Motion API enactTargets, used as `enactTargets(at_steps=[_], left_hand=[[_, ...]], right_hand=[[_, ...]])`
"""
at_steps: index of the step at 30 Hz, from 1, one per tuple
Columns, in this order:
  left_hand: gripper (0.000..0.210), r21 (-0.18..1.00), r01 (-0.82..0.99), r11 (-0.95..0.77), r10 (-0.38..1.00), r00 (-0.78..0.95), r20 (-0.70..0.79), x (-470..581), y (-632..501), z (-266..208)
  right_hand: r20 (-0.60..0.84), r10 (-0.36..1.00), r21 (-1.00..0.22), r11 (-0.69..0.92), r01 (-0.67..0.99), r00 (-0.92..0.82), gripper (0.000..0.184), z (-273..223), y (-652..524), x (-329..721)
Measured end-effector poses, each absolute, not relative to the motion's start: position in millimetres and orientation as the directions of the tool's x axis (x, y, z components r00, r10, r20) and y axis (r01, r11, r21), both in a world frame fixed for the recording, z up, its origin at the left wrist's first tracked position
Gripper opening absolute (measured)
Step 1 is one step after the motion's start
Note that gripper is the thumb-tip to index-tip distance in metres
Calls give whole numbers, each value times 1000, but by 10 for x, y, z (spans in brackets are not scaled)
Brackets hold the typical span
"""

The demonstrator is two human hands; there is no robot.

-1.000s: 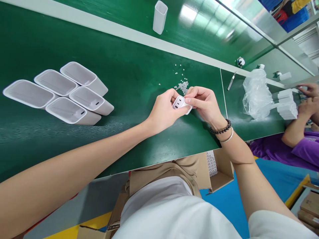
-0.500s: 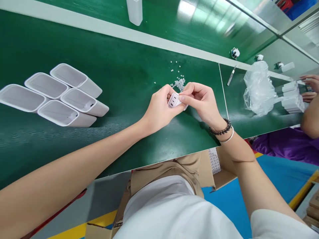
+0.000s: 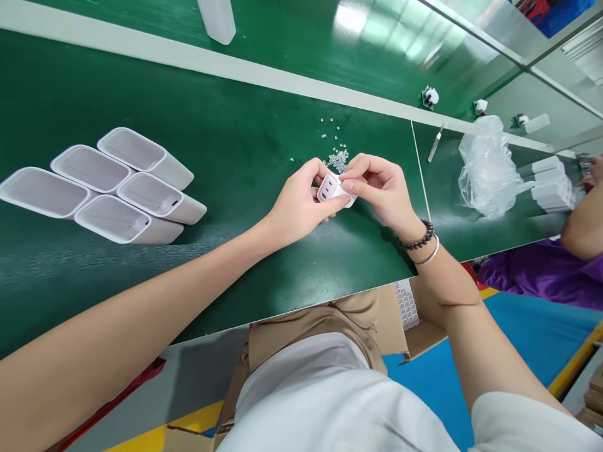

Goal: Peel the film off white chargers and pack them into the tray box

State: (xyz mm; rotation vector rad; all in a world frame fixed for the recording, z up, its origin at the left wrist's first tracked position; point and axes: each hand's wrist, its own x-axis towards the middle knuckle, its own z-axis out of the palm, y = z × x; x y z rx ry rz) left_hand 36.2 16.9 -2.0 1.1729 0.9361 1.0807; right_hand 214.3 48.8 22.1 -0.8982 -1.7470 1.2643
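Over the green table, my left hand (image 3: pixel 299 198) is closed around a small white charger housing (image 3: pixel 328 188). Its end face has several dark port slots and is turned toward me. My right hand (image 3: pixel 377 185) touches the housing's right side, thumb and forefinger pinched together. Whatever lies between those fingertips is too small or hidden to make out. Just beyond both hands lies a small pile of tiny clear plastic pieces (image 3: pixel 338 161), with a few strays scattered farther out.
Several open-ended white casings (image 3: pixel 157 193) stand on the left. To the right are tweezers (image 3: pixel 436 144), a clear plastic bag (image 3: pixel 490 166) and stacked white parts (image 3: pixel 551 185) near another person's arm (image 3: pixel 584 216). A cardboard box (image 3: pixel 424 326) sits below the table edge.
The housing is tilted slightly, so more of its side shows to the right of the left thumb. Both hands keep nearly the same place; the view has shifted a little.
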Motion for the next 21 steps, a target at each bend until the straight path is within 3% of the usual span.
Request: enactTargets(at_steps=[5,15,21], left_hand=[[14,974,-196,115,952,302,-52,307,171,25],[16,985,-154,81,953,301,-31,296,140,0],[18,996,-85,3,960,280,21,317,89,19]], right_hand=[[228,866,-938,319,139,-444,32,168,510,2175],[335,811,-881,450,145,-479,38,141,503,2181],[282,865,-900,389,199,-416,41,102,429,2152]])
